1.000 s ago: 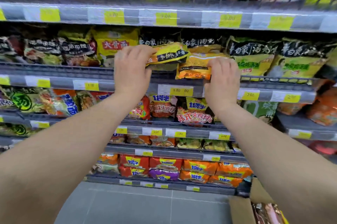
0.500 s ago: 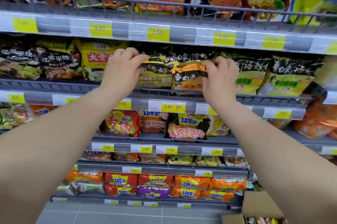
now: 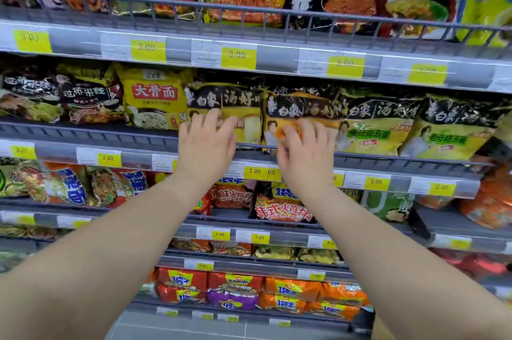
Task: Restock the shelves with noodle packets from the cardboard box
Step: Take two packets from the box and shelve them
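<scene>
Pressing two noodle packets upright on the middle shelf [image 3: 55, 152].
Just right of a yellow bag [image 3: 153, 98], resting the left hand [image 3: 206, 145] flat on the yellow-and-black packet [image 3: 243, 107], fingers spread and uncurled, gripping nothing; next to it, laying the right hand [image 3: 306, 156] on the lower front of the orange-and-black packet [image 3: 302, 107], fingers likewise loose and open; propping both packets side by side, edge to edge, behind the wire rail [image 3: 256, 146], with green packets [image 3: 379, 123] further right.

Bare forearms [image 3: 116, 231]; left hand [image 3: 206, 145], right hand [image 3: 306, 154]
</scene>
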`<state>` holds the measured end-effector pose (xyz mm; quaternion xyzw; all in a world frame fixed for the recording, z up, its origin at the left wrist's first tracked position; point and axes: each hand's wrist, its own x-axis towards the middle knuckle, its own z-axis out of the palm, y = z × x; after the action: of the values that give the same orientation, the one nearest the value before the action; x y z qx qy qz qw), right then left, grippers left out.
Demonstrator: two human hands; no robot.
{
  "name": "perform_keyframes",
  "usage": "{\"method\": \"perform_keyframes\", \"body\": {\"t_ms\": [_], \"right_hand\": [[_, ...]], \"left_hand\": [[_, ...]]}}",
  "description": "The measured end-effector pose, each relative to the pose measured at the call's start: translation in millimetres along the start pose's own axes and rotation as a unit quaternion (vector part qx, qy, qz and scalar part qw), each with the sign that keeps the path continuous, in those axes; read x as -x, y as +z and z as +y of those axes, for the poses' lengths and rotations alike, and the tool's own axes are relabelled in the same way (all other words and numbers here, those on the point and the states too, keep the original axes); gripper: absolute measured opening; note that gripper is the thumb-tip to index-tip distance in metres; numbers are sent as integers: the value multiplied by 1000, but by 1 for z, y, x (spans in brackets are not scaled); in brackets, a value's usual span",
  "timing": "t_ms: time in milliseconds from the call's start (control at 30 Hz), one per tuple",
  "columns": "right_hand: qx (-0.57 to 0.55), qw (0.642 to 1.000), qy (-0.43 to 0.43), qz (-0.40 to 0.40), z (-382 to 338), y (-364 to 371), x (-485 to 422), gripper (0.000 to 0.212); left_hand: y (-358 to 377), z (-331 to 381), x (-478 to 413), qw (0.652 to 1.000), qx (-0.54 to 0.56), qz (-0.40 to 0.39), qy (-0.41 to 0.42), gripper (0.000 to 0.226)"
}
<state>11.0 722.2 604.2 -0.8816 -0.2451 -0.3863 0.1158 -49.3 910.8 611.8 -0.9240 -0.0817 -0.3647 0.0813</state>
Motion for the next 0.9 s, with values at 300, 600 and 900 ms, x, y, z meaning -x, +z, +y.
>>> {"method": "perform_keyframes", "body": {"t_ms": [300,600,900], "right_hand": [[-5,990,40,-138,-7,4,-25,43],[-76,991,17,-107,4,-16,-9,46],[-77,975,180,-105,-19,-80,82,36]], "left_hand": [[-1,4,-12,990,87,-107,-23,54],[-16,0,8,980,190,-57,-21,45],[-32,41,49,922,350,-147,80,46]]}}
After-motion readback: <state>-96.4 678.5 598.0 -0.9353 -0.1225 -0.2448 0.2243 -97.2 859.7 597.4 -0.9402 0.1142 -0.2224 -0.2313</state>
